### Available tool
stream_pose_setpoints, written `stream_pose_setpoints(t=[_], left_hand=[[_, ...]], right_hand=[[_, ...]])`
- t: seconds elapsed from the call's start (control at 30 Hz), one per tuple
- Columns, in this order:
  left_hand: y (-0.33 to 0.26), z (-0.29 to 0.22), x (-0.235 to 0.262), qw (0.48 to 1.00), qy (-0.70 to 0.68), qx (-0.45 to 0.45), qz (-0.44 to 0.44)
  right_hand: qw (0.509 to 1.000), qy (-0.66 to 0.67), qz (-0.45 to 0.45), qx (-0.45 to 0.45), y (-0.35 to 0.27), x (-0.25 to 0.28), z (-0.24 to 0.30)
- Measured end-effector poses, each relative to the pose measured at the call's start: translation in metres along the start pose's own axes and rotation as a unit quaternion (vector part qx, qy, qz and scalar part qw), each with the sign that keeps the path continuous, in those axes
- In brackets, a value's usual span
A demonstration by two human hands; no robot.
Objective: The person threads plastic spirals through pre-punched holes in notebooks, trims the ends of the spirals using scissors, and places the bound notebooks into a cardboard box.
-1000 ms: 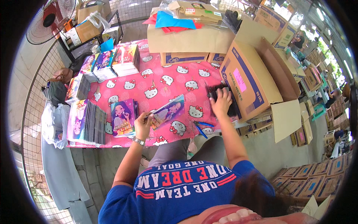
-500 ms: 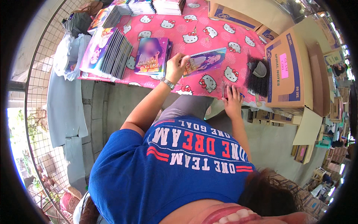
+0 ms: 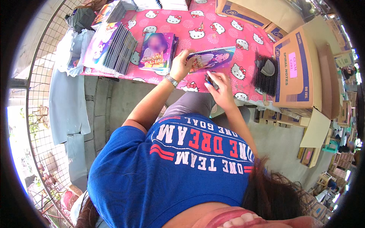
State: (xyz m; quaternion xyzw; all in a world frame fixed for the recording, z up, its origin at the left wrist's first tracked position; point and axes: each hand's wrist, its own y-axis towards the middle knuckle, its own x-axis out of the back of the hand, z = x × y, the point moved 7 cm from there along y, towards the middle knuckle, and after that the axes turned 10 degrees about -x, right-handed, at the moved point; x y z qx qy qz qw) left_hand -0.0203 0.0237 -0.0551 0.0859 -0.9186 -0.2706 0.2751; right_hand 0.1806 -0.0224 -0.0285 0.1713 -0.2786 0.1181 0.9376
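head cam | looks steeply down over own chest | table (image 3: 243, 22) near, ahead | single view

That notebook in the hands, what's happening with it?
A person in a blue shirt sits at a pink cartoon-cat tablecloth. The left hand holds a spiral notebook by its near edge, tilted above the table. The right hand grips a small dark thing just below the notebook; what it is cannot be told. A stack of the same notebooks lies to the left, and a pile of black spiral bindings sits beside a cardboard box on the right.
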Motion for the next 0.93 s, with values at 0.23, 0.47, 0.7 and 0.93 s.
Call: stream_pose_setpoints(t=[0.23,0.47,0.7,0.93], left_hand=[[-0.003,0.0,0.002,0.998,-0.03,0.063,0.005],[-0.009,0.026,-0.009,0.97,-0.185,0.161,-0.007],[-0.013,0.026,-0.012,0.967,-0.18,0.181,-0.015],[-0.006,0.029,-0.01,0.978,-0.162,0.111,-0.069]], right_hand=[[0.999,-0.016,-0.025,0.021,0.041,-0.021,0.037],[0.992,-0.09,-0.069,0.051,0.049,-0.027,0.041],[0.994,-0.086,-0.053,0.038,0.049,-0.031,0.032],[0.748,0.523,0.181,-0.367,0.041,-0.072,-0.016]])
